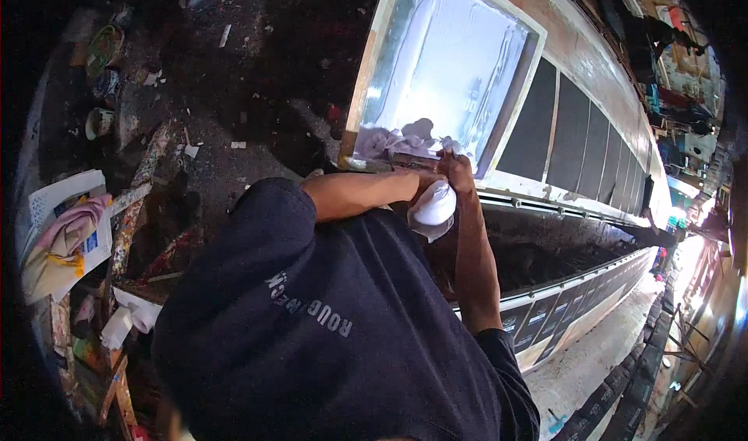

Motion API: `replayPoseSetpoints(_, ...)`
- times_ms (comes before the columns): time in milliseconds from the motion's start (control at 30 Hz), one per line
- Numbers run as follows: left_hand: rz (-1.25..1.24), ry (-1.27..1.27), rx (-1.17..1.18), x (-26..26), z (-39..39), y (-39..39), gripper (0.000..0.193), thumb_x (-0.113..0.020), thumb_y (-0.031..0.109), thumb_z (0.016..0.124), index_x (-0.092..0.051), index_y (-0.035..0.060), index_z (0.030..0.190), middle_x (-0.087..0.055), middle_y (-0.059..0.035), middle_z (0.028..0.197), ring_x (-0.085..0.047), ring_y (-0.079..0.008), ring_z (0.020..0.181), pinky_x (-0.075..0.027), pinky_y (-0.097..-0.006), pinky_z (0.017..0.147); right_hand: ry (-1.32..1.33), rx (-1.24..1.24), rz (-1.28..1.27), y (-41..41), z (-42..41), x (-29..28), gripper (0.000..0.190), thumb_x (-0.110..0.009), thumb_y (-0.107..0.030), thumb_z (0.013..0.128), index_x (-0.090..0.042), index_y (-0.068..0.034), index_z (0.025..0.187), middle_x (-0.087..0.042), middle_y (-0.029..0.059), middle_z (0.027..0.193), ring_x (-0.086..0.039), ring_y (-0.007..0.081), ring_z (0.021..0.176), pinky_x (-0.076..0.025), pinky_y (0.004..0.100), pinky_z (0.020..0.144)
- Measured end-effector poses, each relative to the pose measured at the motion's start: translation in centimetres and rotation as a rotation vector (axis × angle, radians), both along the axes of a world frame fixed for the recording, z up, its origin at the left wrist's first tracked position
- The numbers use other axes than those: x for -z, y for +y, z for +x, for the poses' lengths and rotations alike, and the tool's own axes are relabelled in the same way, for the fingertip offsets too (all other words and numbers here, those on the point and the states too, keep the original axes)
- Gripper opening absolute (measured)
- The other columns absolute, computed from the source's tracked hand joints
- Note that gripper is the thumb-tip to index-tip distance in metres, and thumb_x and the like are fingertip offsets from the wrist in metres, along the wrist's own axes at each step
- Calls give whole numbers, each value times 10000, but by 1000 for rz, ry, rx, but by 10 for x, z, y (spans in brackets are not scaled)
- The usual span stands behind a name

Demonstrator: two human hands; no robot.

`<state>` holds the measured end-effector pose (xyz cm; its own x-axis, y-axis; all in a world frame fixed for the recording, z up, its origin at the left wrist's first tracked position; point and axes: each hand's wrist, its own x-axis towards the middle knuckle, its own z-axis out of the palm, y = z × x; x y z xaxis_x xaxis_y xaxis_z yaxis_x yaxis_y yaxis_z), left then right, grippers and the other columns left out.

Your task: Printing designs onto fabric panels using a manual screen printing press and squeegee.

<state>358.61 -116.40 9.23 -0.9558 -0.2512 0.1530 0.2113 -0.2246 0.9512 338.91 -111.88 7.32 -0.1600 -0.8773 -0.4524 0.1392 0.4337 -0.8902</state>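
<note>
Before me, a plastic bag full of white material hangs rounded at the bottom and gathered at the top. My left hand grips it near its neck, partly hidden by the bag. Just above and to the right, my right hand has its fingers bent closely round the bag's thin, gathered end. Beyond both hands lies a large framed screen with a bright, glossy, whitish face. Shadows and crumpled-looking purplish shapes show along its near edge; what they are I cannot tell.
Long tables with black panels run away to the right, with a dark gap between. A person stands far along it. At left, a paint-stained wooden stand holds a cloth and papers. Tubs and scraps lie on the dark floor.
</note>
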Motion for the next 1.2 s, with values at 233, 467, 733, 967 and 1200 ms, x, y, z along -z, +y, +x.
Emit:
replayPoseSetpoints(233,5,-18,-21,2,4,-5,648,-711,121,804,-455,86,1398,-547,-129,1328,-511,-215,1232,-412,-328,1036,162,98,58,-8,9,-1,293,-585,-240,956,-575,-78,712,-437,-10,595,-431,95,521,-317,312,456)
replayPoseSetpoints(467,8,-48,-35,1,-2,-8,649,-705,121,808,-450,87,1403,-546,-131,1328,-511,-217,1234,-411,-329,1037,-367,294,339,-21,1,-11,294,-571,-387,997,-529,-115,894,-450,2,664,-466,178,575,-410,330,517)
replayPoseSetpoints(733,-2,-71,-16,-5,0,-12,649,-699,121,812,-443,88,1408,-545,-132,1329,-511,-220,1236,-410,-330,1038,-133,160,132,-7,-22,13,242,-574,-289,971,-604,-50,943,-491,8,685,-493,164,573,-434,318,532)
replayPoseSetpoints(967,-11,-99,-10,-10,3,-8,650,-693,122,816,-437,88,1412,-545,-134,1330,-510,-222,1239,-410,-331,1038,-686,132,392,-22,-42,-8,391,-544,-361,1017,-558,16,1119,-527,14,746,-524,168,681,-506,354,661)
replayPoseSetpoints(1200,-22,-126,11,-18,-3,-3,650,-687,122,820,-432,89,1417,-544,-136,1331,-510,-224,1241,-409,-332,1039,-74,165,298,-24,-38,13,367,-570,-376,1003,-570,-10,978,-457,-14,645,-492,146,561,-484,347,554)
